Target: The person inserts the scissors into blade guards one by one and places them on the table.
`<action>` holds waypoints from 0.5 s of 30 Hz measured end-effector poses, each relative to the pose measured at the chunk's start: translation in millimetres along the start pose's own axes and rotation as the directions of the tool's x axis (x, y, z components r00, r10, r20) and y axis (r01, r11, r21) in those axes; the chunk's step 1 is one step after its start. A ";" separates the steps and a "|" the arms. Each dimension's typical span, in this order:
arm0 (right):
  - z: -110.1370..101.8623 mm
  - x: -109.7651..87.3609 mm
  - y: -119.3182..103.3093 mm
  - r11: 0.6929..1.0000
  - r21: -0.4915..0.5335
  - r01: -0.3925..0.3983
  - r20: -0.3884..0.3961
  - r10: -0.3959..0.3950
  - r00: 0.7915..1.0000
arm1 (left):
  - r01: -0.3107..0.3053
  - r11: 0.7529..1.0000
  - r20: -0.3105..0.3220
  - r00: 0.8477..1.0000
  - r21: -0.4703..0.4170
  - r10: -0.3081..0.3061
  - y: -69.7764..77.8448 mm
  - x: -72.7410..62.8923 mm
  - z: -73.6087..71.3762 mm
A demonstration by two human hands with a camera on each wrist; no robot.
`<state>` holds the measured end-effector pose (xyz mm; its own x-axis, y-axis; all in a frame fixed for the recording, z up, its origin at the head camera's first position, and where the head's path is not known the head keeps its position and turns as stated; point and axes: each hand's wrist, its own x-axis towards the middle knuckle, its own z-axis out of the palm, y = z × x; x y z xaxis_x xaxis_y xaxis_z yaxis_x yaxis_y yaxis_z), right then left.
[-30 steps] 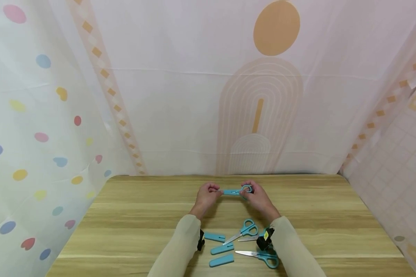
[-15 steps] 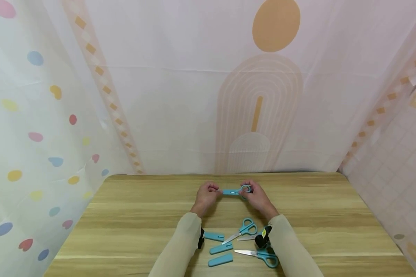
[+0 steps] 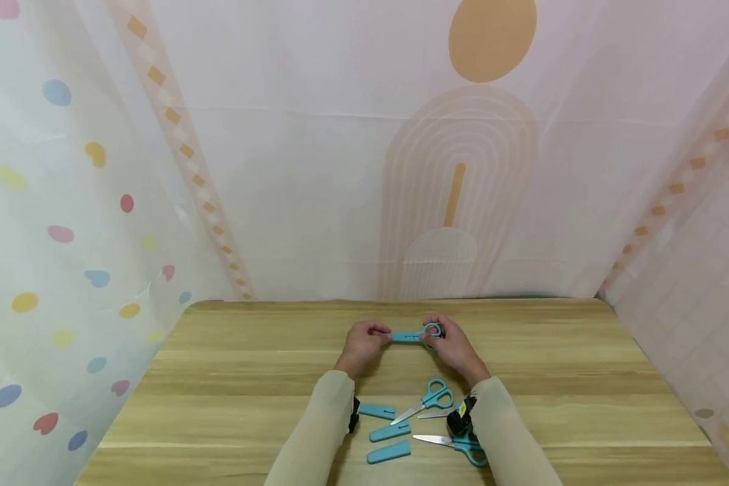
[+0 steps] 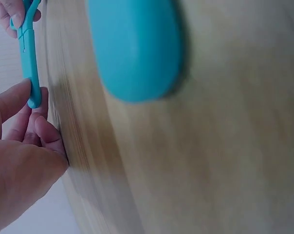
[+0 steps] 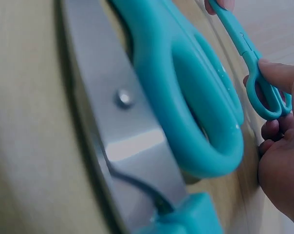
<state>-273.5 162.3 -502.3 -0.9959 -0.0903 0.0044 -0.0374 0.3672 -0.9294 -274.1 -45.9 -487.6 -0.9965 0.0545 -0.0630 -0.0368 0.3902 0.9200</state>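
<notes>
Between the two hands, in the head view, a pair of scissors with turquoise handles (image 5: 254, 92) lies level, its blades hidden inside a turquoise blade cover (image 3: 404, 337). My left hand (image 3: 361, 345) pinches the tip of that cover between thumb and fingers, which the left wrist view (image 4: 29, 58) shows closely. At the other end my right hand (image 3: 455, 349) grips the scissors by their finger loops, thumb pressed near the base of a loop. In the right wrist view the cover's mouth meets the handles.
Nearer the body lie several turquoise blade covers (image 3: 389, 452) below the left forearm. Uncovered scissors (image 3: 435, 395) lie to their right, with another pair (image 3: 462, 444) partly under the right forearm. A patterned curtain (image 3: 304, 202) hangs behind the wooden table (image 3: 249, 405).
The head view has shifted slightly. Both hands keep their hold on the covered scissors with almost no movement.
</notes>
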 end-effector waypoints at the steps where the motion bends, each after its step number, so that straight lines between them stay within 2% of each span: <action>1: -0.2 -0.5 -0.2 1.000 -0.006 0.003 0.001 -0.003 1.000 | -0.003 1.000 -0.002 1.000 0.000 0.003 0.3 -0.5 -0.1; 8: -0.8 -0.5 1.3 0.999 -0.005 0.037 0.004 -0.037 0.999 | -0.014 1.000 -0.025 1.000 0.022 0.014 0.8 -1.3 0.9; 15: 1.3 -0.6 2.7 0.999 -0.007 0.035 0.008 -0.035 0.999 | -0.008 0.999 -0.028 1.000 0.040 0.010 -2.7 -1.0 2.6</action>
<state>-272.9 162.1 -505.3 -0.9933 -0.1105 0.0342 -0.0731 0.3705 -0.9260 -272.8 -44.7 -490.9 -0.9985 0.0324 -0.0434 -0.0254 0.4263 0.9042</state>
